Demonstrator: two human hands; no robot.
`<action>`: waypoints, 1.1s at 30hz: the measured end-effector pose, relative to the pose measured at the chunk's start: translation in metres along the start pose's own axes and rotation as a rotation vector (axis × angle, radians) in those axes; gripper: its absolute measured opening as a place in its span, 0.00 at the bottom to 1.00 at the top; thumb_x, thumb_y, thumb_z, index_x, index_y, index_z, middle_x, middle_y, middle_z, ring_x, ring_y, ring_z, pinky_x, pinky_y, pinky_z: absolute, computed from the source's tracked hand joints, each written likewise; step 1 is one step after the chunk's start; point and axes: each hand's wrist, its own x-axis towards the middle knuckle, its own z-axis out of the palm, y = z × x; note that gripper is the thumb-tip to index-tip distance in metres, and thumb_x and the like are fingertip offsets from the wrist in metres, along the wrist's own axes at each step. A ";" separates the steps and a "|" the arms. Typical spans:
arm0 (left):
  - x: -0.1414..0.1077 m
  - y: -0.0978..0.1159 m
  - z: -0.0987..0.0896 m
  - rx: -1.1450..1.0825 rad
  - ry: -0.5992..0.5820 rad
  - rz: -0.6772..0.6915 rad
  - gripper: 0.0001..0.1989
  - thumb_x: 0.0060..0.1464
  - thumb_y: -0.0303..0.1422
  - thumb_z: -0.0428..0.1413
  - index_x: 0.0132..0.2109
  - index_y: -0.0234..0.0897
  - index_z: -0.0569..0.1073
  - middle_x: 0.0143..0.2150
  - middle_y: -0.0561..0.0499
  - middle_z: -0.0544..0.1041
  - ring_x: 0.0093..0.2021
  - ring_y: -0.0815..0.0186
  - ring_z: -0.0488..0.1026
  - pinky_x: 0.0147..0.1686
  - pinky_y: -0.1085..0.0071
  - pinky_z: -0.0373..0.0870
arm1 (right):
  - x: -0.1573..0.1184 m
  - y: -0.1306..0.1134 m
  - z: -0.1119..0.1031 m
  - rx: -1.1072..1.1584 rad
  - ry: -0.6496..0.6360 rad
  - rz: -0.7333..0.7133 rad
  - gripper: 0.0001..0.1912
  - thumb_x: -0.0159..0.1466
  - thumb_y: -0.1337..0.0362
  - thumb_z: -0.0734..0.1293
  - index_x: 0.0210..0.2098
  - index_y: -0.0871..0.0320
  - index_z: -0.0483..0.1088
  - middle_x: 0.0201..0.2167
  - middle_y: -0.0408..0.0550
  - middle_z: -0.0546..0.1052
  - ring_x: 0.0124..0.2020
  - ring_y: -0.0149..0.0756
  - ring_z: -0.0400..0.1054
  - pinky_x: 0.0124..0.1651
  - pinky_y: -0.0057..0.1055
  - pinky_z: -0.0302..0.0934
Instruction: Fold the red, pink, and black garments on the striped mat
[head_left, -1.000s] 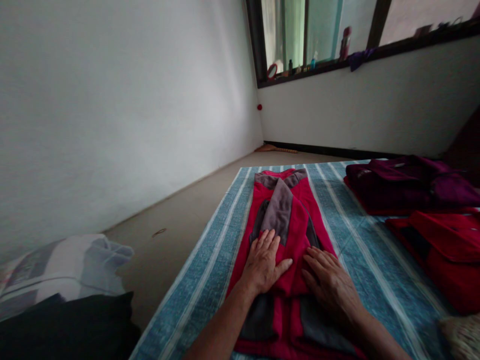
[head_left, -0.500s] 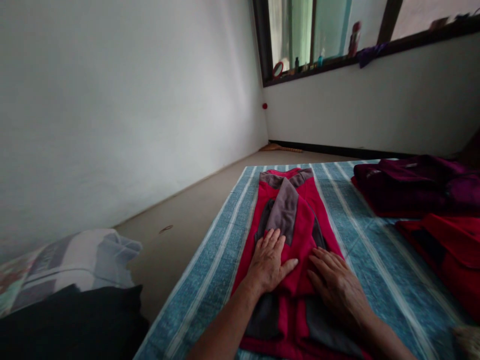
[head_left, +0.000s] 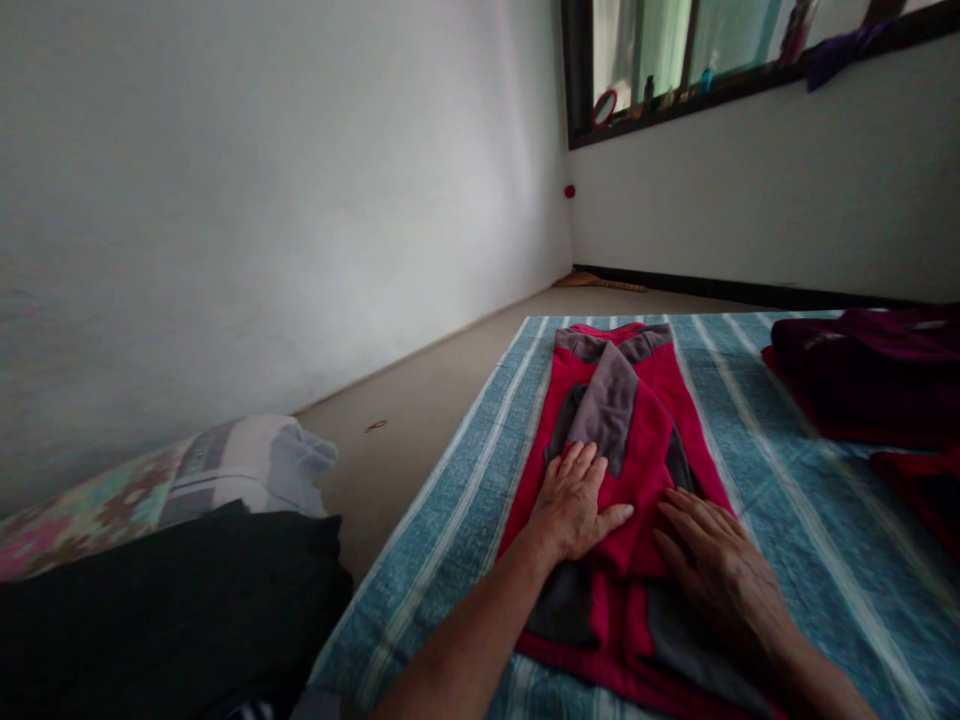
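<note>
A pink and grey jacket [head_left: 637,420] lies lengthwise on a blue striped cloth [head_left: 780,480], its sides and sleeves folded inward and its collar at the far end. My left hand [head_left: 574,505] rests flat on the folded sleeves, fingers stretched forward and thumb out to the side. Flat on the jacket's right half lies my right hand [head_left: 724,570], its fingers extended and close to the sleeve's edge. Neither hand grasps the fabric. Part of the jacket's near end is hidden under my right hand and forearm.
Dark purple folded clothing [head_left: 870,380] sits at the right, with a red garment [head_left: 922,490] nearer. On the left are a black cloth [head_left: 172,600] and a patterned bundle [head_left: 225,465]. White walls [head_left: 300,180] border the floor; a window sill [head_left: 697,105] holds small bottles.
The view has turned left, so everything sits further right in the picture. Both hands stay on the jacket in nearly the same place, and its folds look the same.
</note>
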 end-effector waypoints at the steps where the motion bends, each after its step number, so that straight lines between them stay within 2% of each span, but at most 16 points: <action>1: 0.000 0.000 0.000 -0.003 0.000 0.002 0.37 0.59 0.55 0.43 0.66 0.33 0.56 0.70 0.40 0.50 0.70 0.54 0.42 0.65 0.48 0.47 | 0.000 0.001 0.000 0.007 -0.001 0.000 0.18 0.67 0.57 0.57 0.49 0.59 0.71 0.52 0.55 0.74 0.55 0.46 0.66 0.56 0.47 0.60; 22: 0.005 -0.005 -0.001 0.051 0.038 0.031 0.35 0.59 0.52 0.45 0.65 0.32 0.58 0.69 0.38 0.52 0.69 0.52 0.45 0.63 0.48 0.50 | 0.008 -0.007 -0.003 -0.002 0.000 0.030 0.15 0.66 0.63 0.60 0.49 0.58 0.71 0.53 0.54 0.73 0.55 0.45 0.66 0.57 0.47 0.61; 28: 0.002 -0.008 -0.008 0.010 0.150 0.065 0.30 0.59 0.47 0.51 0.62 0.32 0.62 0.66 0.37 0.59 0.67 0.53 0.52 0.63 0.51 0.55 | 0.009 -0.010 -0.012 0.020 -0.001 0.011 0.16 0.65 0.63 0.60 0.51 0.58 0.70 0.52 0.55 0.73 0.55 0.46 0.67 0.56 0.48 0.63; 33: -0.020 -0.025 -0.016 -0.037 0.291 0.170 0.23 0.58 0.40 0.53 0.58 0.36 0.67 0.61 0.42 0.68 0.63 0.57 0.61 0.60 0.57 0.63 | -0.013 -0.002 -0.032 -0.032 -0.010 -0.093 0.19 0.64 0.58 0.63 0.53 0.57 0.69 0.54 0.55 0.73 0.55 0.47 0.67 0.55 0.47 0.65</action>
